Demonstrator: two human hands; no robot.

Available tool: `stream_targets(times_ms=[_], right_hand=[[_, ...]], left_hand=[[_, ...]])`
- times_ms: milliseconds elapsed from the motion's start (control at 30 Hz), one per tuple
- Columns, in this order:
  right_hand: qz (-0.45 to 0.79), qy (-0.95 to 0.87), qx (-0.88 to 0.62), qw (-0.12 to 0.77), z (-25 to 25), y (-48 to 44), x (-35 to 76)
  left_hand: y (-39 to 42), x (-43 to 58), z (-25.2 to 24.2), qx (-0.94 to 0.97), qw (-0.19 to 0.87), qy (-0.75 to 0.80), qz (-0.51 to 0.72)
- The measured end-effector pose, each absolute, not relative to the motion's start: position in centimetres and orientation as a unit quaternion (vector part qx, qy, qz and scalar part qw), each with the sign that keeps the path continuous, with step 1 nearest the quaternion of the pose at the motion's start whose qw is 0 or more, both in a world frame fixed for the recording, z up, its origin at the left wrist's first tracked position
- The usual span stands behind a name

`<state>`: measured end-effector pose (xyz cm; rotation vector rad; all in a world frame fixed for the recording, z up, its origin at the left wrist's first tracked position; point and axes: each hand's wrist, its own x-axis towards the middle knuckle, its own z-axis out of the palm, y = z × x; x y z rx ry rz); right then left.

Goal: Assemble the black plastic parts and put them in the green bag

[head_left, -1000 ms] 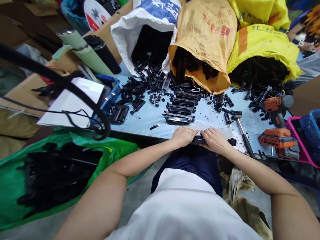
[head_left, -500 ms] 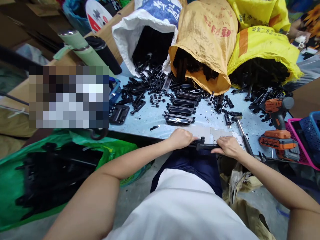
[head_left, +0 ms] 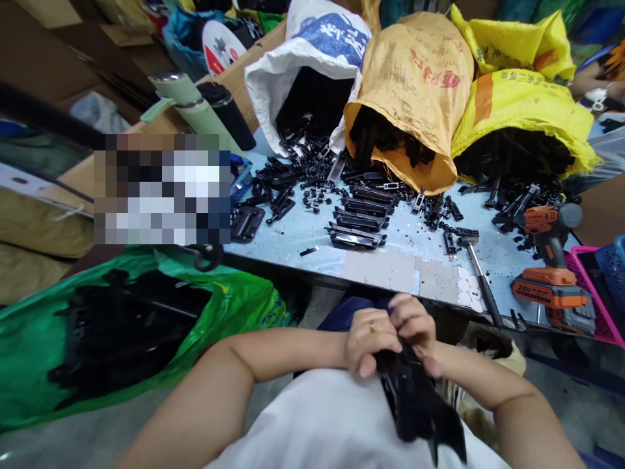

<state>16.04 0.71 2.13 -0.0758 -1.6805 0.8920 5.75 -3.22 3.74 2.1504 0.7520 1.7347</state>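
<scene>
A long black plastic part (head_left: 417, 397) with a forked lower end is held in front of my white shirt, tilted down toward me. My left hand (head_left: 372, 340), with a ring on one finger, is closed around its upper end from the left. On the other side my right hand (head_left: 414, 324) grips the same end, fingers bent and slightly blurred. The fingers hide the top of the part. On the table beyond lie similar long black parts (head_left: 359, 236) in a row.
White (head_left: 266, 71), orange (head_left: 415, 58) and yellow (head_left: 527, 98) sacks spill black parts onto the blue table (head_left: 293, 270). A hammer (head_left: 483, 283) and cordless drill (head_left: 551, 260) are at right. A green bag (head_left: 234, 296) of black parts stands at left. A person's hand shows far right.
Both hands have moved from the table edge back toward my body and come together. The black part has turned from sideways to pointing down toward me. The view has shifted slightly.
</scene>
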Motion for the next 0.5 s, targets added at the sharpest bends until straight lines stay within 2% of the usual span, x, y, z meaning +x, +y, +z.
stream_targets(times_ms=[67, 100, 167, 267, 400, 500], right_hand=[[0.348, -0.697, -0.152, 0.609, 0.2, 1.2, 14.7], [0.324, -0.705, -0.208, 0.595, -0.5, 1.7, 14.4], [0.26, -0.75, -0.292, 0.533, -1.0, 3.5, 14.9], [0.124, -0.773, -0.411, 0.466, 0.3, 7.0, 19.0], [-0.053, -0.689, -0.633, 0.349, 5.2, 11.0, 29.0], [-0.143, -0.563, -0.776, 0.244, 9.6, 13.2, 35.2]], left_hand=[[-3.1, 5.6, 2.8, 0.749, 0.1, 0.291, 0.587], [-2.9, 5.2, 2.4, 0.757, 0.079, 0.3, 0.575], [-1.9, 3.7, 1.3, 0.779, 0.016, 0.333, 0.531], [0.6, -0.1, -0.8, 0.825, -0.084, 0.406, 0.384], [3.7, -4.4, -3.1, 0.845, -0.06, 0.495, 0.191], [4.6, -4.5, -3.4, 0.805, -0.014, 0.576, 0.144]])
